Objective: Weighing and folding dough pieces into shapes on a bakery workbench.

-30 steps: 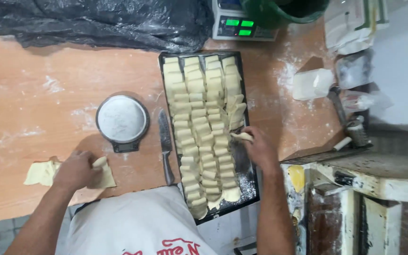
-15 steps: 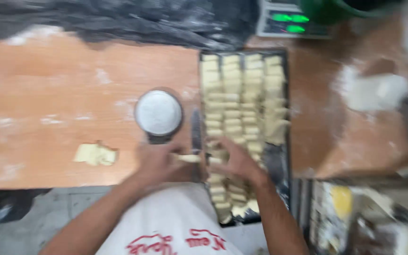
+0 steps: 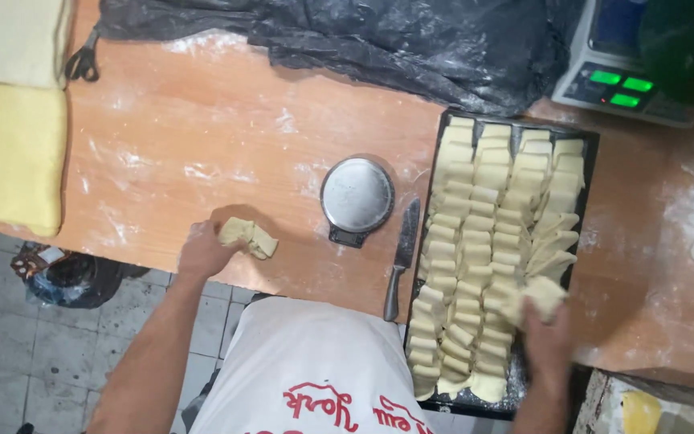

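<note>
A black baking tray [image 3: 584, 173] on the wooden table holds several rows of folded pale dough pieces [image 3: 475, 241]. My right hand [image 3: 546, 337] is over the tray's near right part, its fingers closed on one folded dough piece [image 3: 538, 296]. My left hand [image 3: 202, 251] rests near the table's front edge, touching a small pile of flat dough pieces [image 3: 248, 238]; whether it grips them I cannot tell. Between the pile and the tray stand a small round metal scale [image 3: 357, 195] and a knife [image 3: 401, 259].
A black plastic sheet [image 3: 347, 40] lies along the table's back. A digital scale with a green display [image 3: 624, 80] stands at the back right. Yellow and cream dough slabs [image 3: 10, 120] lie at the far left. Flour dusts the wood [image 3: 202, 137]. Tiled floor shows below.
My left hand moved away from the tray, back left to the dough pile. My right hand shifted right over the tray with a dough piece. The camera view swung left.
</note>
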